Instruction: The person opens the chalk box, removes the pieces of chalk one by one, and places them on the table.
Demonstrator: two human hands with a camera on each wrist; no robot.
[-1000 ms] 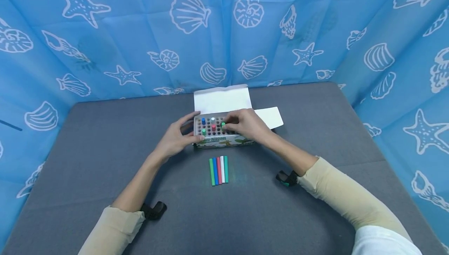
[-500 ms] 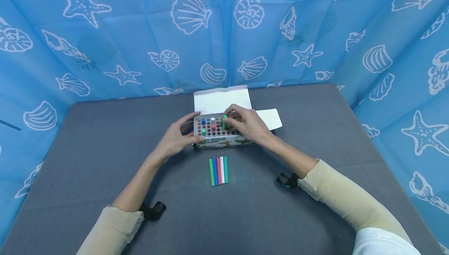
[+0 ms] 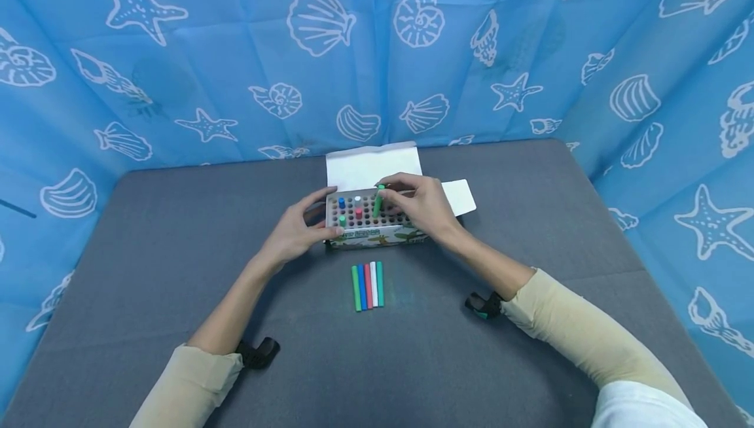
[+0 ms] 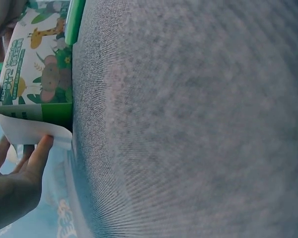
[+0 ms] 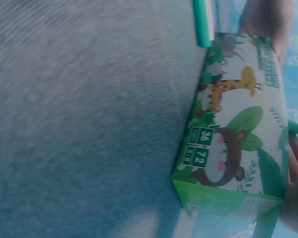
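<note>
My right hand (image 3: pixel 429 207) pinches a green chalk stick (image 3: pixel 378 202) between thumb and fingertips. The stick stands slightly tilted, its lower end at the holes of the chalk box (image 3: pixel 383 238). My left hand (image 3: pixel 292 228) grips the left end of that box, thumb at the front corner and fingers toward the back. In the left wrist view its fingers (image 4: pixel 38 156) touch a white end flap (image 4: pixel 32 130). Several chalks stand in the holes, among them a blue one (image 3: pixel 341 203), a red one (image 3: pixel 359 213) and another green one (image 3: pixel 342 220).
In front of the box lies a row of loose chalks, with a red stick (image 3: pixel 368 286) in its middle. The white lid (image 3: pixel 365 169) is folded back behind the box, and a side flap (image 3: pixel 461 197) sticks out right. A blue shell-patterned curtain (image 3: pixel 377 55) hangs behind the grey table (image 3: pixel 389 369).
The right hand has drawn the green chalk upward, so much more of it shows above the holes. The left hand has stayed on the box.
</note>
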